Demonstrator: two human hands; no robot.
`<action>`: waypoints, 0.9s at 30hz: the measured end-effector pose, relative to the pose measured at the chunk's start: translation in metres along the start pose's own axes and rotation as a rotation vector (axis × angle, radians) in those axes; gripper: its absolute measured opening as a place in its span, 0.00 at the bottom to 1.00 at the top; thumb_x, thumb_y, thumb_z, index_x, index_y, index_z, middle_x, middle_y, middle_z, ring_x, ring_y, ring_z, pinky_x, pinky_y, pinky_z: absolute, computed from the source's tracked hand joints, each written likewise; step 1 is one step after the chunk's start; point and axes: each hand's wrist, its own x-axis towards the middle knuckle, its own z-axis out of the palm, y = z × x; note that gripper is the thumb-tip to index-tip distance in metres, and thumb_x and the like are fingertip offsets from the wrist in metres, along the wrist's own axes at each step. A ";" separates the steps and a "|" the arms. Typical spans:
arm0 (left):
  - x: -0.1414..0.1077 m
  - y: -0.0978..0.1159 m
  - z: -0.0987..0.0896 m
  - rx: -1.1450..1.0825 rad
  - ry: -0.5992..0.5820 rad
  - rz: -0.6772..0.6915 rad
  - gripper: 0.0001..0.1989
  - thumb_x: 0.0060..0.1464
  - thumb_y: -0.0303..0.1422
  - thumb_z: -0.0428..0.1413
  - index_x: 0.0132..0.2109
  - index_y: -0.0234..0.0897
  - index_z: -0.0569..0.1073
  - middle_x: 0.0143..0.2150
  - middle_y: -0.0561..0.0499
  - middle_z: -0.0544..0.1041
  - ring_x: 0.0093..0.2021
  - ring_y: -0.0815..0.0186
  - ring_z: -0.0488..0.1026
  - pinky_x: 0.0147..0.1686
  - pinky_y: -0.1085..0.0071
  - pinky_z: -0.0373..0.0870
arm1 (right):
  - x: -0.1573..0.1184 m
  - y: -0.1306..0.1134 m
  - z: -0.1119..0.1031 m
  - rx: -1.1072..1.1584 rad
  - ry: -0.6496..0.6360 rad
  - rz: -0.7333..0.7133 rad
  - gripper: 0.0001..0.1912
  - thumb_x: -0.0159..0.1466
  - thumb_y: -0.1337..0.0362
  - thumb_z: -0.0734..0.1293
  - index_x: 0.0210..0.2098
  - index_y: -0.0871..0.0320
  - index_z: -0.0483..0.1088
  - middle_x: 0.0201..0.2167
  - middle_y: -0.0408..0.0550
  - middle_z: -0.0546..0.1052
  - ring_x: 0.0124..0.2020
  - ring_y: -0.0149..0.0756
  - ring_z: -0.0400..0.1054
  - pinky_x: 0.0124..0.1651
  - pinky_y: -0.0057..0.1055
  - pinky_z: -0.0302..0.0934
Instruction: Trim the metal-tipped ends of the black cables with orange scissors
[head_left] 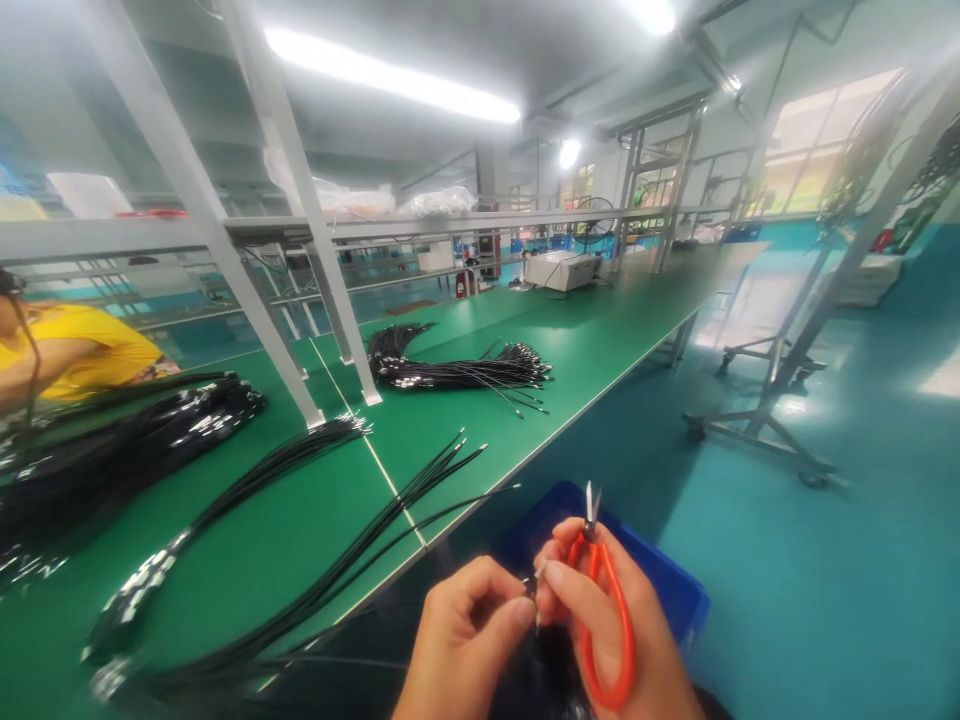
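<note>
Right in front of me, low in the frame and just right of centre, a small dark cable end [529, 586] sits between two sets of fingertips; it is too tiny and too covered for me to make out its tip. The left hand [472, 630] pinches it between thumb and bent forefinger. The right hand [592, 603] meets it there, thumb pressed toward the fingers on some small pale bit, while the orange-handled scissors [627, 645] hang looped in that same hand, blades pointing up in a narrow V, away from the cable.

I'd judge the step in hand to be fine fingertip work on that one end, the scissors merely parked. The next move seems to call for a steady left pinch and a delicate right thumb, with the blades kept clear of the skin.

Behind the hands, a blue bin [679, 585] stands below the table edge. Loose black cables [360, 530] lie across the green table [480, 310] toward lower left, with a thinner bundle [255, 480] beyond them. A thick curved bundle [465, 372] rests mid-frame. At the left edge, a person in yellow [97, 345] sits by a big dark heap of cables [135, 450].
</note>
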 end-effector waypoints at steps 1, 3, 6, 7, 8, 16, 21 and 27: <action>-0.001 0.000 0.001 -0.052 0.003 -0.008 0.12 0.49 0.38 0.60 0.27 0.34 0.72 0.24 0.53 0.73 0.26 0.69 0.65 0.28 0.75 0.59 | 0.000 0.001 -0.001 0.040 -0.011 0.046 0.12 0.51 0.66 0.74 0.33 0.57 0.70 0.25 0.41 0.74 0.22 0.28 0.66 0.27 0.24 0.62; -0.002 0.001 0.004 -0.151 0.020 -0.012 0.12 0.50 0.41 0.59 0.29 0.35 0.71 0.24 0.54 0.73 0.26 0.69 0.66 0.29 0.75 0.62 | -0.002 0.004 -0.001 0.118 -0.012 0.146 0.13 0.50 0.66 0.75 0.34 0.58 0.71 0.25 0.42 0.74 0.23 0.29 0.66 0.28 0.24 0.63; -0.004 0.005 0.010 -0.238 0.061 0.033 0.14 0.52 0.44 0.57 0.34 0.37 0.70 0.25 0.55 0.71 0.25 0.69 0.66 0.27 0.75 0.64 | -0.007 0.010 0.003 0.157 0.029 0.219 0.13 0.49 0.66 0.75 0.34 0.57 0.72 0.26 0.43 0.75 0.25 0.31 0.68 0.30 0.25 0.64; -0.004 0.006 0.012 -0.212 0.094 0.068 0.14 0.51 0.44 0.58 0.35 0.37 0.70 0.26 0.55 0.71 0.26 0.69 0.66 0.27 0.75 0.64 | -0.007 0.012 0.006 0.151 0.041 0.210 0.13 0.49 0.66 0.75 0.34 0.57 0.72 0.27 0.43 0.75 0.26 0.33 0.68 0.31 0.26 0.65; -0.004 0.007 0.012 -0.154 0.138 0.101 0.13 0.51 0.43 0.59 0.34 0.37 0.71 0.27 0.54 0.70 0.26 0.69 0.66 0.27 0.75 0.64 | -0.008 0.014 0.008 0.140 0.050 0.191 0.13 0.49 0.65 0.75 0.34 0.56 0.72 0.27 0.44 0.74 0.28 0.34 0.69 0.31 0.27 0.65; 0.003 0.011 0.002 -0.346 0.061 -0.025 0.09 0.51 0.35 0.60 0.29 0.33 0.73 0.21 0.52 0.74 0.21 0.69 0.69 0.25 0.74 0.67 | 0.001 0.017 0.013 0.139 -0.030 0.108 0.11 0.47 0.64 0.75 0.27 0.56 0.72 0.20 0.41 0.71 0.19 0.31 0.63 0.24 0.28 0.62; 0.005 0.012 0.002 -0.509 0.062 -0.087 0.09 0.50 0.34 0.61 0.30 0.34 0.71 0.20 0.53 0.75 0.20 0.72 0.68 0.24 0.76 0.64 | 0.004 0.019 0.009 0.120 -0.065 0.169 0.08 0.48 0.65 0.74 0.28 0.56 0.72 0.21 0.42 0.71 0.21 0.34 0.65 0.26 0.30 0.63; 0.009 0.010 0.003 -0.583 0.005 -0.104 0.10 0.48 0.34 0.62 0.28 0.36 0.68 0.20 0.55 0.71 0.20 0.73 0.66 0.22 0.77 0.62 | 0.010 0.025 0.009 0.162 -0.084 0.184 0.09 0.46 0.63 0.75 0.27 0.55 0.74 0.21 0.43 0.71 0.21 0.34 0.64 0.24 0.29 0.63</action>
